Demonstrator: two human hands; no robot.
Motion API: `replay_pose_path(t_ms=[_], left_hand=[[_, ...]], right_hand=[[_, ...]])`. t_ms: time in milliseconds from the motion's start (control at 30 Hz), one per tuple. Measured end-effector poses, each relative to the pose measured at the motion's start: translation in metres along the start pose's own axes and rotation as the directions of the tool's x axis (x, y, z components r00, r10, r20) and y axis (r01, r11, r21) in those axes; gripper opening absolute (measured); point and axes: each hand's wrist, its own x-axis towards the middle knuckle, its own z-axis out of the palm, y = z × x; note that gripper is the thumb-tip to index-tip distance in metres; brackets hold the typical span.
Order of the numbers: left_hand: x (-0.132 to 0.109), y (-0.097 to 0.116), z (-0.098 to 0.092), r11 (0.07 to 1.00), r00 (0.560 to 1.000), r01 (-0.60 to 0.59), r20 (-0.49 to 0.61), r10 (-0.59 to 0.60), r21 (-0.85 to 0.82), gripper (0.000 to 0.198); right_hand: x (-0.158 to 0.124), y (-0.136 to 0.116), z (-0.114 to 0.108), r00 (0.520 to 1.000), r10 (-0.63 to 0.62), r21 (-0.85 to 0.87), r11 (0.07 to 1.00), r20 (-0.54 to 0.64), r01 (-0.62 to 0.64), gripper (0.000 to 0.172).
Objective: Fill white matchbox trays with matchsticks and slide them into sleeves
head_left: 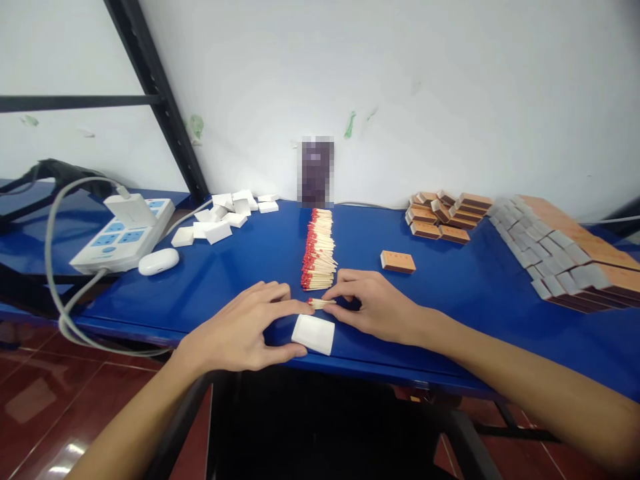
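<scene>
A small white matchbox tray (314, 335) lies near the front edge of the blue table. My left hand (250, 327) rests at its left side with thumb and index finger apart; the thumb is by the tray's lower left corner, and the index fingertip reaches the red heads of a few matches (316, 304). Those matches are pinched at their other end between the thumb and index finger of my right hand (367, 300), just above the tray. Behind them stretches a long pile of red-headed matches (320, 250), heads to the left.
One orange matchbox (398, 261) lies right of the pile. More matchboxes (440, 215) are heaped behind it, with wrapped rows (555, 253) farther right. White trays (217, 231), a white earbud case (159, 261) and a power strip (125, 237) with cables are at left.
</scene>
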Motion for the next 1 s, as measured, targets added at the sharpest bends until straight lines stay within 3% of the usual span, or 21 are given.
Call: replay_pose_path(t_ms=[333, 700, 1000], left_hand=[[0.0, 0.001, 0.001, 0.999, 0.997, -0.052, -0.063, 0.052, -0.001, 0.031], [0.002, 0.002, 0.0, 0.999, 0.999, -0.017, -0.034, 0.016, -0.028, 0.032], [0.002, 0.002, 0.0, 0.999, 1.0, -0.007, -0.028, 0.006, -0.031, 0.032]], right_hand=[[-0.003, -0.002, -0.005, 0.992, 0.077, 0.048, 0.995, 0.103, -0.082, 0.016], [-0.003, 0.0, -0.011, 0.979, 0.094, 0.028, 0.995, 0.178, -0.101, 0.017], [-0.002, 0.003, -0.009, 0.987, 0.069, 0.042, 0.996, 0.144, -0.076, 0.008]])
